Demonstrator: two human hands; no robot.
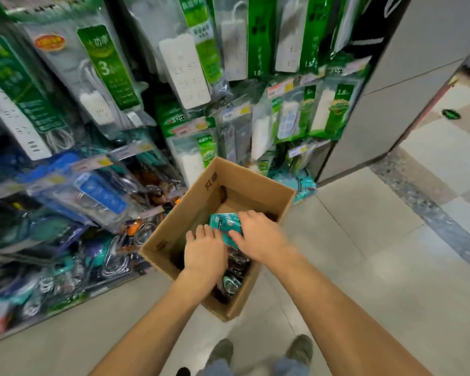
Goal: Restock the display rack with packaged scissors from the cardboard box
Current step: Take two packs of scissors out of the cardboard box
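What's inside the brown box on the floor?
Inside the cardboard box there is a teal scissors package, held by the right hand. Beside it the left hand reaches in. Darker packs with metal loops lie below; the hands hide the rest.

Supporting surface: pale glossy tiled floor.
An open brown cardboard box is set directly on it, beside the display rack's base.
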